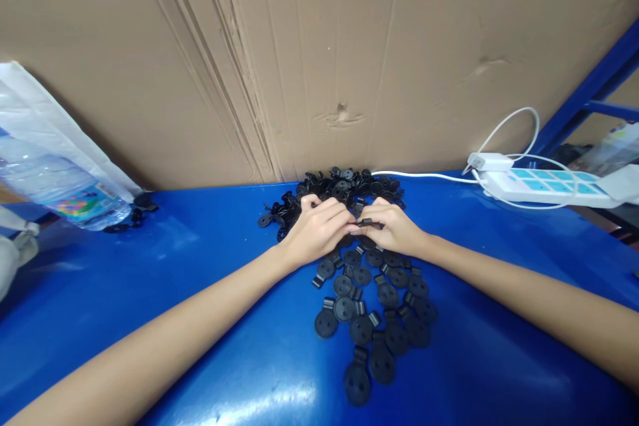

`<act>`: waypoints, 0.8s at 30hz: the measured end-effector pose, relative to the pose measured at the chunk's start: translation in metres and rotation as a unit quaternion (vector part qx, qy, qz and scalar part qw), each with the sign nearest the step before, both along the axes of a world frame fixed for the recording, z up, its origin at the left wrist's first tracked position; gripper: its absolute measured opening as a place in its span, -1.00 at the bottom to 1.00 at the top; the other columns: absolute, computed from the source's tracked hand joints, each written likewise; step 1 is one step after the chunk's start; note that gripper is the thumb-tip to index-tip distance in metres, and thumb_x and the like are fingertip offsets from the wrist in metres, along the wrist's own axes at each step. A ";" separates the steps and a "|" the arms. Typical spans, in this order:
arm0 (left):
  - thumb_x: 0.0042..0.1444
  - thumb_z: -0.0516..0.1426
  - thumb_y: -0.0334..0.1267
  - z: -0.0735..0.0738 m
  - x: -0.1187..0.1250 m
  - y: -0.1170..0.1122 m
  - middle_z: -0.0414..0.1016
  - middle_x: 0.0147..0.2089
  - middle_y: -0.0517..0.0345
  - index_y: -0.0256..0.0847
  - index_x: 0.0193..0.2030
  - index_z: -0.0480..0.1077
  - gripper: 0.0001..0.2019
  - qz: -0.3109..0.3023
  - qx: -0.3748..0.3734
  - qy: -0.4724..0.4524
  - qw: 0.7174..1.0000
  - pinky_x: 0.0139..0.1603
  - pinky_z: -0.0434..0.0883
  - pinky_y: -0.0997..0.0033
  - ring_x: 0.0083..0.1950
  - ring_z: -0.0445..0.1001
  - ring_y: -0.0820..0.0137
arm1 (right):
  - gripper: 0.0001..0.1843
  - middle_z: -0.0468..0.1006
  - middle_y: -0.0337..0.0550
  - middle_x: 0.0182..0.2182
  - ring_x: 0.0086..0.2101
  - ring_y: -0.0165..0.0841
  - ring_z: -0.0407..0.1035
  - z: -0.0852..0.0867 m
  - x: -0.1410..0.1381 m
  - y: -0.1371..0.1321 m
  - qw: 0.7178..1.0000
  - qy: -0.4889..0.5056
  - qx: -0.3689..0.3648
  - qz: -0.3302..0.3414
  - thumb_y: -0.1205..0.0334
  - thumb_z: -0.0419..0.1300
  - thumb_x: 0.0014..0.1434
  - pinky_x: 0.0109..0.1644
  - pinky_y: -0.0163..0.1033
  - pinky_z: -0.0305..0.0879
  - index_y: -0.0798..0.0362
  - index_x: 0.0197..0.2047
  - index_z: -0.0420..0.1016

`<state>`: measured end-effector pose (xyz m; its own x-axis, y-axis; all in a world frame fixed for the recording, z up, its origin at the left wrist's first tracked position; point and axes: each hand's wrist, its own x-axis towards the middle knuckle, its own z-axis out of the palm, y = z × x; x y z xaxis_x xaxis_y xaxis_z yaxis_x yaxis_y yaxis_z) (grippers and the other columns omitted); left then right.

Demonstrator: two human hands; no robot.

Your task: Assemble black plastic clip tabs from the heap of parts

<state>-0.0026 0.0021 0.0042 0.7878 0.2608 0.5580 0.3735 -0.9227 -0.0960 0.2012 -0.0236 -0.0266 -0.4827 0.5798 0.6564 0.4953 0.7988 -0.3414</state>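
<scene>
Brown cardboard is standing behind a glossy blue table. Just above the table's centre, a small black piece is sitting between two bare hands, partly hidden by fingers. The left hand, at nine o'clock to it, and the right hand, at three, are both pinching it at the fingertips. With so little of the piece showing, uneven pressure could be making it twist or slip away, and the close-set fingertips are risking a nip.

At six o'clock, flat black discs with tabs are lying in a loose spread, some overlapping; a dropping wrist could be shoving them about. At twelve o'clock, leaning towards eleven, a heaped pile of black parts is touching or nearly touching the knuckles, so a jerk could be scattering it into the spread. At two o'clock, a white cable is running from the pile towards a power strip near three; a snag could be dragging parts along. Well away at nine, a plastic bottle is leaning, and a bump could be toppling it.
</scene>
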 end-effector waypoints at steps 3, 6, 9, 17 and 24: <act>0.37 -0.05 -0.19 0.001 0.000 -0.001 0.50 -0.34 0.19 -0.23 -0.26 0.36 -0.74 0.000 -0.010 -0.001 1.000 -0.13 0.00 0.25 -0.26 0.38 0.42 | -0.60 0.38 -0.29 -0.61 -0.55 -0.46 0.22 0.000 0.000 0.000 1.000 0.009 0.001 -0.001 0.09 0.11 0.32 -0.29 -0.26 0.10 0.08 -0.52 0.36; 0.34 -0.02 -0.12 0.002 0.000 -0.002 0.52 -0.31 0.17 -0.23 -0.25 0.37 -0.74 -0.004 -0.026 -0.005 1.000 -0.12 0.01 0.24 -0.23 0.39 0.40 | -0.62 0.38 -0.29 -0.61 -0.56 -0.47 0.21 0.000 0.001 -0.001 1.000 0.002 0.005 0.003 0.12 0.08 0.34 -0.29 -0.26 0.10 0.09 -0.50 0.38; 0.34 -0.01 -0.11 0.002 0.000 -0.002 0.51 -0.31 0.17 -0.23 -0.25 0.37 -0.74 -0.002 -0.023 -0.003 1.000 -0.12 0.01 0.23 -0.23 0.39 0.40 | -0.62 0.38 -0.28 -0.61 -0.56 -0.47 0.21 0.000 0.000 -0.001 1.000 0.001 0.007 0.002 0.12 0.09 0.33 -0.28 -0.26 0.11 0.09 -0.49 0.39; 0.35 -0.08 -0.32 0.000 0.000 0.000 0.44 -0.38 0.19 -0.24 -0.38 0.33 -0.71 -0.012 0.037 0.010 0.999 -0.14 0.01 0.25 -0.26 0.36 0.43 | -0.61 0.40 -0.26 -0.60 -0.55 -0.46 0.22 -0.002 0.000 -0.001 1.000 -0.008 -0.005 -0.007 0.04 0.12 0.30 -0.27 -0.25 0.13 0.09 -0.47 0.47; 0.36 -0.09 -0.31 0.001 0.000 -0.002 0.44 -0.40 0.20 -0.24 -0.39 0.33 -0.69 -0.016 0.035 0.010 0.999 -0.14 0.01 0.26 -0.27 0.35 0.44 | -0.64 0.43 -0.24 -0.58 -0.54 -0.45 0.25 -0.002 0.002 -0.001 1.000 -0.026 0.002 0.005 0.09 0.08 0.33 -0.27 -0.24 0.11 0.09 -0.40 0.52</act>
<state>-0.0025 -0.0004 0.0056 0.8063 0.1966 0.5578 0.3420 -0.9245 -0.1685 0.2032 -0.0250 -0.0282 -0.5225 0.5716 0.6327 0.5046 0.8054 -0.3109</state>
